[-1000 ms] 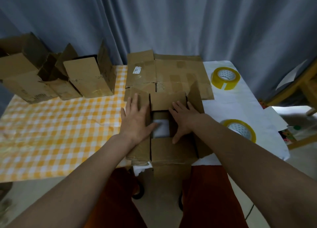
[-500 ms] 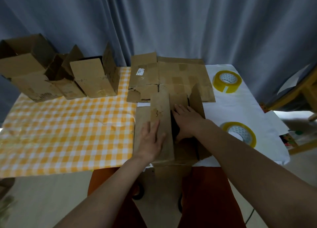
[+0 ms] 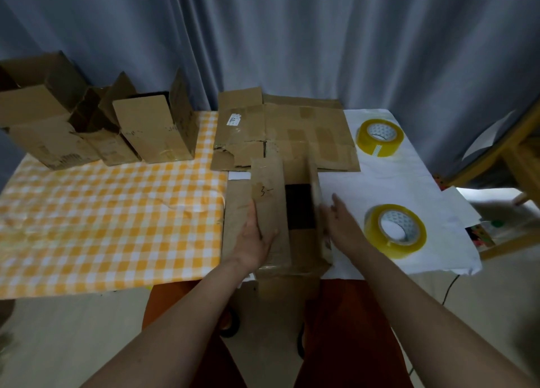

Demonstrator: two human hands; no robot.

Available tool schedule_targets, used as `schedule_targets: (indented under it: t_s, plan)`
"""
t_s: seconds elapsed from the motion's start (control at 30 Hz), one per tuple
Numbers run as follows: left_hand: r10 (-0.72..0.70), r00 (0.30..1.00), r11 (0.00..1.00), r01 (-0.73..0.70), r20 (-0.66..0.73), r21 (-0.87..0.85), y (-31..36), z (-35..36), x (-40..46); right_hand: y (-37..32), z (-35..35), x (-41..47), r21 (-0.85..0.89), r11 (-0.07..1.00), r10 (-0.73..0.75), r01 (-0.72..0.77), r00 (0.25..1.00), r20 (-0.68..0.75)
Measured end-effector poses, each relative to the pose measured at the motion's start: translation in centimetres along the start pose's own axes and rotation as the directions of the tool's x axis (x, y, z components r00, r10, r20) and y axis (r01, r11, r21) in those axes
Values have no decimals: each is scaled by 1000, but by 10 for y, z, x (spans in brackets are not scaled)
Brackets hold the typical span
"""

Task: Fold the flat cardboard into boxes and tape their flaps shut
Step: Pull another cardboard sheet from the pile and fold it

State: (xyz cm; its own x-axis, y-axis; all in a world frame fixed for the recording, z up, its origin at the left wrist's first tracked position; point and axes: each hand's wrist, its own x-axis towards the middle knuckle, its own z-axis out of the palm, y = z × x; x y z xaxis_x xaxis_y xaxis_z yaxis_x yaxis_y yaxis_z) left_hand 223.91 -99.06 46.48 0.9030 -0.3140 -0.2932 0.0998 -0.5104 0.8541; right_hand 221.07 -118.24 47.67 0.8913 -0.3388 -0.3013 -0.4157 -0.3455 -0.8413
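A brown cardboard box stands at the table's near edge with a dark opening between its flaps. My left hand lies flat on the left flap, which is folded down over the box and marked "3". My right hand is open with straight fingers against the outside of the upright right flap. A stack of flat cardboard lies behind the box. Two rolls of yellow tape sit on the white cloth: one near and one far.
Several folded open boxes stand at the back left on the orange checked cloth. Grey curtains hang behind the table. A wooden chair with papers is at the right. My legs are under the table's edge.
My left hand folded the left flap over the opening and now presses it flat. My right hand came out of the box and moved to the outside of the right flap.
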Motion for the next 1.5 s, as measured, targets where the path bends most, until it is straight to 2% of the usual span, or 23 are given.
schedule_targets:
  t_s: [0.07,0.23,0.3,0.37,0.43,0.5,0.63,0.73,0.8,0.9,0.97,1.03,1.13,1.27,1.33,1.43,1.5]
  plan:
    - [7,1000,1000,-7,6,-11,1,0,0,10,14,-5,34,999,-23,20,996,87]
    - [14,1000,1000,-14,17,18,-1,0,-1,14,26,-2,9,999,-43,42,995,88]
    - [50,999,993,-49,-10,107,-2,2,-2,15,26,-2,-9,999,-36,37,995,98]
    - [113,992,949,-90,-59,301,-2,6,-4,15,27,-2,-15,999,-42,44,995,88]
    - [208,977,813,-148,-43,562,-3,12,-8,16,28,-1,-12,999,-47,48,996,71]
    - [264,962,649,-230,69,725,-6,17,-14,16,30,0,-12,998,-55,56,997,61]
    - [255,931,386,-347,263,855,-16,21,-21,18,32,1,-7,999,-48,49,998,49]
    - [242,931,313,-342,274,886,-18,18,-21,15,34,2,-5,999,-42,42,998,38]
    - [240,936,328,-326,256,886,-16,17,-20,13,33,4,2,999,-54,54,997,52]
    - [199,958,431,-274,206,860,-10,23,-23,10,29,5,31,997,-72,70,994,84]
    - [209,968,586,-240,142,774,-3,22,-26,9,26,3,89,991,-106,98,991,86]
    - [286,958,735,-238,27,635,4,16,-29,10,21,-3,131,985,-126,114,988,85]
    - [330,940,755,-206,-89,622,13,5,-30,11,11,-7,111,985,-152,135,974,168]
    - [212,965,828,-94,-153,552,18,3,-33,-3,-2,7,4,988,-146,152,939,313]
    - [168,970,869,-61,-176,490,15,6,-38,-17,-5,22,-131,965,-160,226,907,390]
    - [136,984,873,-63,-116,483,7,7,-39,-39,7,44,-263,895,-186,361,836,517]
    - [170,984,797,-104,-56,595,5,-6,-30,-45,19,52,-274,884,-180,379,817,548]
